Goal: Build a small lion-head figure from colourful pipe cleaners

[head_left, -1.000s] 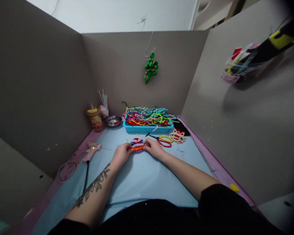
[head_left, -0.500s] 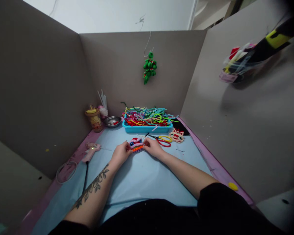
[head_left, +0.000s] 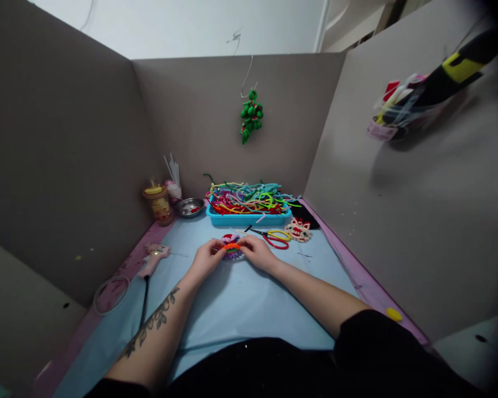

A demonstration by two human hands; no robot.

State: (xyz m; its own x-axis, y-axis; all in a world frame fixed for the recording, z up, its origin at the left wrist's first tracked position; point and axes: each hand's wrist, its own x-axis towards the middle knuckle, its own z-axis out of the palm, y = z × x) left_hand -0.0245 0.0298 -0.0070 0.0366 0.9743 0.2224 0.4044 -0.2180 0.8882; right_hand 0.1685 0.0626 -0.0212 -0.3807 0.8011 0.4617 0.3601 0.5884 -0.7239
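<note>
Between my hands is a small fuzzy craft piece (head_left: 232, 248) in purple, orange and red, seemingly made of pipe cleaners. My left hand (head_left: 209, 256) pinches its left side, and my right hand (head_left: 255, 251) pinches the right side, with fingertips on the orange strip. Scissors (head_left: 276, 237) with one yellow and one red handle lie just beyond my right hand. Past them sits a cream-and-red pipe-cleaner piece (head_left: 299, 229) shaped like an animal face. A blue tray (head_left: 249, 220) heaped with colourful pipe cleaners (head_left: 251, 196) stands behind.
To the left lies a pink hot glue gun (head_left: 154, 260) with its black cord. A metal bowl (head_left: 190, 208) with red bits and a brown cup (head_left: 160, 205) stand at the back left. Grey panels (head_left: 216, 110) enclose the table; a green ornament (head_left: 251, 117) hangs on the back one.
The craft piece has turned between my fingers: the orange strip now faces up across its middle, and the blue eye-like dots no longer show. The whole view has shifted slightly.
</note>
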